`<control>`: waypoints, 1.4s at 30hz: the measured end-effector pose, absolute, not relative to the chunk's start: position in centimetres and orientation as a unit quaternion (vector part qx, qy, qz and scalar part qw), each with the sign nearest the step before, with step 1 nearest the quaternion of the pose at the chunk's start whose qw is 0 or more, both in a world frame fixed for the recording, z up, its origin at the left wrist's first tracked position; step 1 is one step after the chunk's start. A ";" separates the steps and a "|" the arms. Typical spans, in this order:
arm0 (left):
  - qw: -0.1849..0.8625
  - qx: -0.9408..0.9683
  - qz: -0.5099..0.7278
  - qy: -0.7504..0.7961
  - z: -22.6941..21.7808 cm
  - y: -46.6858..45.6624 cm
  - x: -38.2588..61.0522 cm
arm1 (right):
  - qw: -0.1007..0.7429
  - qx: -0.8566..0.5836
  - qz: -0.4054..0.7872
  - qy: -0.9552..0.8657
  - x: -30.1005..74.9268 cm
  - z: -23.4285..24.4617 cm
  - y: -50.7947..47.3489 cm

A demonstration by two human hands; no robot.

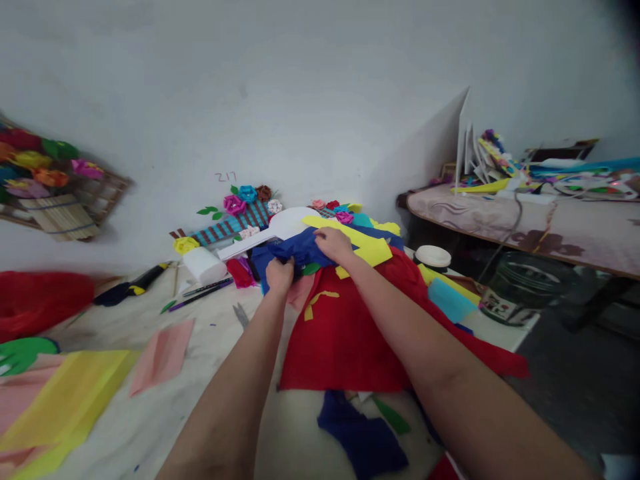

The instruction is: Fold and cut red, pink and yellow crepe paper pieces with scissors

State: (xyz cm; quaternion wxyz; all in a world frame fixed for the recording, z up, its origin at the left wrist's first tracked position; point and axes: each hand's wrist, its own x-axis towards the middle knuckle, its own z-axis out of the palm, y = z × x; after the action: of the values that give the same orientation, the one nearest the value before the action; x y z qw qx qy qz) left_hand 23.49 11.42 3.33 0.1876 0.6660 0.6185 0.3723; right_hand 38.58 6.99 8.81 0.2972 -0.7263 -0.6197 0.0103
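Note:
Both arms reach forward over a pile of coloured sheets that look like crepe paper. My left hand (280, 272) is closed on the near left part of a crumpled dark blue sheet (303, 247). A little farther and to the right, my right hand (333, 245) has its fingers curled in on the same blue sheet. Yellow pieces (373, 248) lie beside and beneath my right wrist. Below both hands spreads a large red sheet (345, 333) with a thin yellow scrap on it. Scissors (241, 315) rest on the table just left of my left forearm, their handles hidden.
Paper flowers on a striped strip (235, 220) lean against the wall. To the left are a white roll (205, 265), pens (200, 295), and pink (163, 355) and yellow (70, 393) sheets. On the right stand a glass jar (515, 293) and a cluttered second table (465, 212).

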 end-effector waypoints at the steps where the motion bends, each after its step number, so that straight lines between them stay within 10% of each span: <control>1: 0.180 0.666 0.368 0.623 3.3 11.4 23.5 | 0.310 -0.753 -0.009 -0.580 39.4 8.9 7.0; 12: 0.055 0.814 0.339 0.468 3.9 9.8 25.8 | 0.162 -0.847 0.035 -0.504 46.5 6.1 8.5; 31: -0.002 0.889 0.180 0.421 3.9 9.8 28.8 | 0.308 -0.837 -0.007 -0.452 46.9 6.2 8.0; 42: -0.019 0.888 0.163 0.429 3.4 9.6 29.1 | 0.188 -0.832 0.041 -0.520 47.8 6.3 8.9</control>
State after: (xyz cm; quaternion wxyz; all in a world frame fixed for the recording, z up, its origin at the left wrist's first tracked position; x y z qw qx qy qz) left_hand 29.08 9.61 3.38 -0.0194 0.8881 0.4292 0.1632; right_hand 47.82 8.87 6.27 0.1876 -0.8322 -0.5202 0.0415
